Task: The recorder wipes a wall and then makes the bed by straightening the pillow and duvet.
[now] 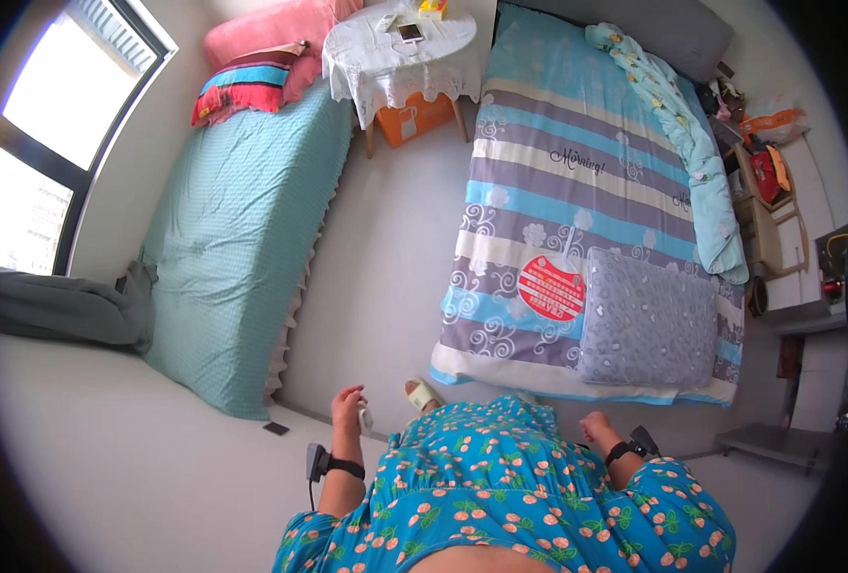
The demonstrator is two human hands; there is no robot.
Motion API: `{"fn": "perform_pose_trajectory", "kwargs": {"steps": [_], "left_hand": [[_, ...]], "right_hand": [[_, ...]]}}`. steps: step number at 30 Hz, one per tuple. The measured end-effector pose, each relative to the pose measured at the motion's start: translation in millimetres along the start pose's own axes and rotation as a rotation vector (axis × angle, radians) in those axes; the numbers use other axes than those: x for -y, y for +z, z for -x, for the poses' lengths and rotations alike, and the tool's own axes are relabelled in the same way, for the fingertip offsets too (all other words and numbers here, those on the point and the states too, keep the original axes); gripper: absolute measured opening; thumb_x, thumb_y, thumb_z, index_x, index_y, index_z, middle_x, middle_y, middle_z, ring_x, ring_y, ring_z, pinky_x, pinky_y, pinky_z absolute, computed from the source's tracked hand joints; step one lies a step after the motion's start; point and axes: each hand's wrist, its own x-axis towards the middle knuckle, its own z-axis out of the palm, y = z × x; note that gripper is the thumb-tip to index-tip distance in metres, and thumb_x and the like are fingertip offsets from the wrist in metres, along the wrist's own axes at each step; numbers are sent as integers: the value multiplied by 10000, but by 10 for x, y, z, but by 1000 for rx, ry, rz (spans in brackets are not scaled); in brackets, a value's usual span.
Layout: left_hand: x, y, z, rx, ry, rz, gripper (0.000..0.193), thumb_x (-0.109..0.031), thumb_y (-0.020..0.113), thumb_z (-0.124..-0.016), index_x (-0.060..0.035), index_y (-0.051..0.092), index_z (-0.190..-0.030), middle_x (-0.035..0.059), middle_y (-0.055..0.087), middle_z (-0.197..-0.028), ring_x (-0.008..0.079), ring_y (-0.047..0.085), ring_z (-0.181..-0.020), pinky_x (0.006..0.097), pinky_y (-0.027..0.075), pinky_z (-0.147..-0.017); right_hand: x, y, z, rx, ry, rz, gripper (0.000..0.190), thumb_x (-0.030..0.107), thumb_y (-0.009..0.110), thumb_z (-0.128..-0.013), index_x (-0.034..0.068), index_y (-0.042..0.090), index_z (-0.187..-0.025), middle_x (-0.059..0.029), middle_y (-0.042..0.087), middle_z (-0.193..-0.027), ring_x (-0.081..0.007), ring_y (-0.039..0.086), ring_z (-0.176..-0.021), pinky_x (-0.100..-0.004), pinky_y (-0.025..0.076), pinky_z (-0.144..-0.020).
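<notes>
My left hand (pixel 347 410) hangs low beside my blue, fruit-print dress (pixel 481 473), its fingers curled around a small white object (pixel 365 417) that is mostly hidden. On the other side of the dress, my right hand (pixel 596 427) hangs with its fingers curled in, and nothing shows in it. Before me lies a bed with a striped sheet (pixel 524 193). A grey patterned folded quilt or cushion (pixel 649 319) rests at its near end, with a red and white hand fan (pixel 551 288) on its left. A pale slipper (pixel 422 394) is on one foot.
A second bed with a green cover (pixel 230 215) stands left by the window (pixel 44 136). Between the beds runs grey floor (pixel 374 251). A lace-covered round table (pixel 374 54) stands at the far end, above an orange box (pixel 415 122). Wooden chairs (pixel 771 229) stand at right.
</notes>
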Motion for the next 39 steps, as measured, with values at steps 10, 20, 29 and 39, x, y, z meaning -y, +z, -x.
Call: {"fn": "perform_pose_trajectory", "kwargs": {"steps": [10, 20, 29, 39], "left_hand": [[-587, -1517, -660, -226, 136, 126, 149, -12, 450, -703, 26, 540, -816, 61, 515, -611, 121, 493, -509, 214, 397, -464], [-399, -1188, -830, -59, 25, 230, 144, -21, 459, -725, 22, 536, -839, 72, 524, -619, 123, 500, -508, 213, 406, -428], [-844, -1459, -1086, -80, 174, 209, 185, -129, 489, -734, 1, 529, -860, 45, 515, -643, 108, 468, -523, 217, 393, -460], [-2127, -728, -2254, -58, -58, -2, 163, 2, 432, -703, 29, 533, -828, 103, 533, -594, 165, 502, -488, 237, 406, -439]], "right_hand": [[1474, 829, 883, -7, -458, 51, 76, 99, 508, -705, 30, 483, -684, -65, 499, -521, -147, 475, -401, -276, 396, -353], [1673, 711, 641, -89, -300, 171, 91, 117, 481, -707, 30, 507, -700, -73, 507, -543, -163, 492, -410, -285, 408, -359], [2593, 1096, 656, -9, -451, 212, 106, 129, 488, -704, 31, 507, -669, -72, 540, -563, -163, 512, -428, -294, 423, -380], [3498, 743, 692, -39, -417, 166, 190, 160, 526, -707, 12, 567, -594, -74, 546, -507, -172, 537, -436, -294, 438, -423]]}}
